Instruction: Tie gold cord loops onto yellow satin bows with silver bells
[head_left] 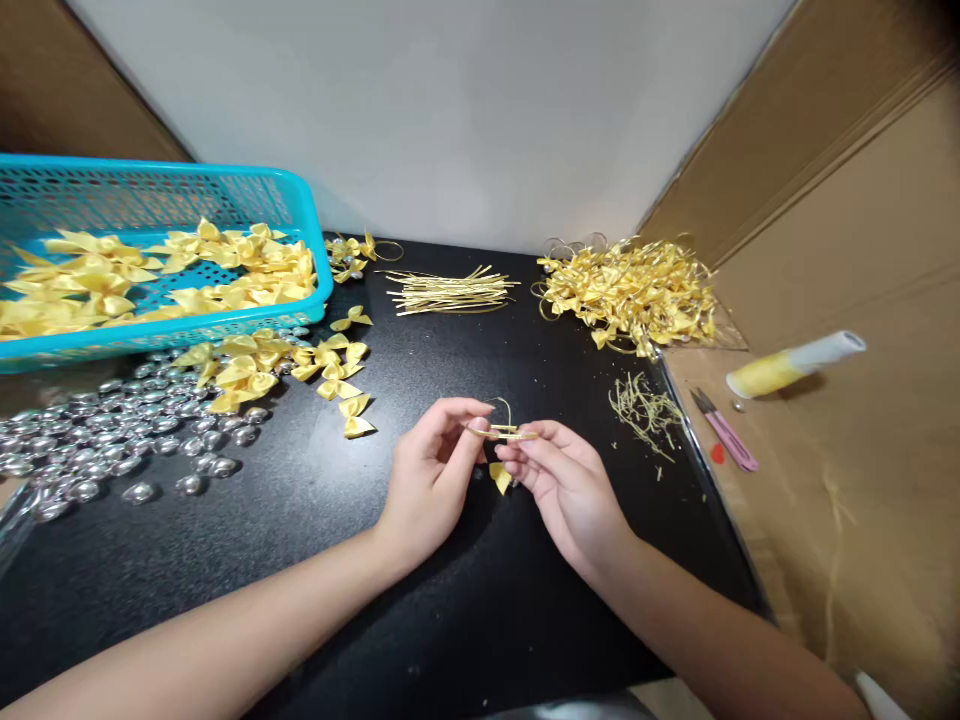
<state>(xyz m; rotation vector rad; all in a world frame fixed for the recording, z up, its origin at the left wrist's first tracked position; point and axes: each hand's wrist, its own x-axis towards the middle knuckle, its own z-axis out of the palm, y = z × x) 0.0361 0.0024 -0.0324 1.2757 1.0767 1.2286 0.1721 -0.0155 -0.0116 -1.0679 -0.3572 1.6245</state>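
Note:
My left hand (442,460) and my right hand (562,480) meet over the middle of the black table. Between their fingertips they pinch a gold cord (504,433), bent into doubled strands, with a thin loop rising behind it. Just below the cord hangs or lies a yellow ribbon bow (500,478), partly hidden by the right fingers; whether it is tied to the cord I cannot tell. Nearest to the left hand are several loose yellow bows (355,415). Straight cut gold cords (454,291) lie in a bundle beyond both hands.
A turquoise basket (319,250) of yellow bows stands back left, with silver beads (127,440) spread before it. Bows with cord loops (630,295) are heaped back right, near cord scraps (645,412). Pink-handled snips (726,430) and a yellow-white roll (795,365) lie on cardboard at right.

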